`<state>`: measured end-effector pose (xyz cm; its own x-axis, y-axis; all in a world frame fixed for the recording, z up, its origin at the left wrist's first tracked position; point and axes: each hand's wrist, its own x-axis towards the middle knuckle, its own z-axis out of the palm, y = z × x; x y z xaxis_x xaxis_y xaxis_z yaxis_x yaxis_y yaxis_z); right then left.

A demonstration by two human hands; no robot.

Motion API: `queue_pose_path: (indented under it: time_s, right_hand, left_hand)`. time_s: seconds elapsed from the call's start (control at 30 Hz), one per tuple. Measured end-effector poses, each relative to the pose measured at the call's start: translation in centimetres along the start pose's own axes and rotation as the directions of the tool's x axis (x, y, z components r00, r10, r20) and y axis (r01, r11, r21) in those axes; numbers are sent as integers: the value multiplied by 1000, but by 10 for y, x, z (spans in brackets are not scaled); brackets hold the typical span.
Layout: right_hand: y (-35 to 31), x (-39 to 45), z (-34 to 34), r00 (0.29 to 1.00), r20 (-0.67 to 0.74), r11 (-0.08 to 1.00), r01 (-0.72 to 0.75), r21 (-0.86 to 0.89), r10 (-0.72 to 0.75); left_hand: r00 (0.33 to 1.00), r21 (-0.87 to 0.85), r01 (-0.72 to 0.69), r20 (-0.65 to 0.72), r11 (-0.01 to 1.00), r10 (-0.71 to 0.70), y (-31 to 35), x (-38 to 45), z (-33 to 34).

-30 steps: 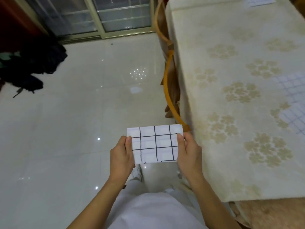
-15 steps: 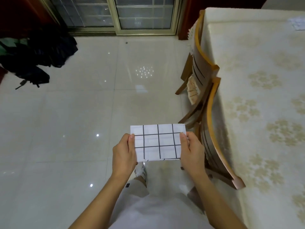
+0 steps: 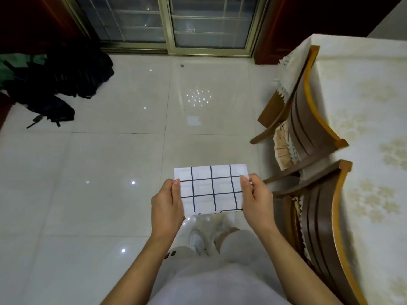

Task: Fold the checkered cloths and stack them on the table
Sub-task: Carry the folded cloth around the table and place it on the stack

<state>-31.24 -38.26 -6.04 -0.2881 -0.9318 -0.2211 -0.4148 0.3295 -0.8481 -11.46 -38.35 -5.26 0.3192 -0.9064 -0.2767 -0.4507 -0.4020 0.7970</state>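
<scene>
One checkered cloth (image 3: 211, 190) looks already folded into a small rectangle, held up between the hands over the floor, the left hand (image 3: 166, 202) and right hand (image 3: 256, 200) each pinching a side edge. It is not yet stacked: the table (image 3: 363, 119) lies well to the right of the right hand. No stack or other cloths are in view, so I cannot tell how many remain.

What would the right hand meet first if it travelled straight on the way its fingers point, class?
Probably nothing solid nearby. The right hand, gripping the folded checkered cloth, points forward over the open tiled floor toward the sliding door; the chairs sit off to its right. Depth is uncertain.
</scene>
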Motion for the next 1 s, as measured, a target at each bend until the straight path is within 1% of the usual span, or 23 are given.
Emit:
queue_pose_path:
  time_s: [0.13, 0.27, 0.37, 0.5, 0.63, 0.73, 0.9, 1.0]
  right_hand:
    - [-14, 52, 11, 1000, 17, 1000, 20, 1, -20]
    - [-30, 124, 16, 999, 27, 999, 41, 3, -41]
    - [-47, 192, 10, 997, 35, 998, 62, 22, -63]
    - [-69, 286, -10, 996, 14, 996, 92, -14, -92]
    - [-89, 364, -37, 995, -36, 996, 90, -22, -91]
    - [-97, 408, -52, 995, -53, 996, 86, 12, -85]
    - [-97, 463, -56, 996, -91, 998, 29, 59, -24]
    - [-102, 498, -53, 992, -128, 998, 6, 56, 2]
  left_hand:
    - [1000, -26, 19, -13, 999, -19, 21, 46, 8]
    - [999, -39, 10, -37, 999, -12, 50, 107, 27]
    - [999, -55, 3, -40, 998, -5, 84, 158, 51]
    - [999, -81, -17, -41, 997, 14, 145, 226, 86]
    - [1000, -92, -20, -12, 996, 19, 198, 285, 122]
    - [999, -91, -34, 6, 995, 35, 227, 321, 146]
    - [996, -78, -70, 42, 995, 74, 263, 374, 172]
    - [994, -60, -83, 72, 995, 87, 275, 414, 186]
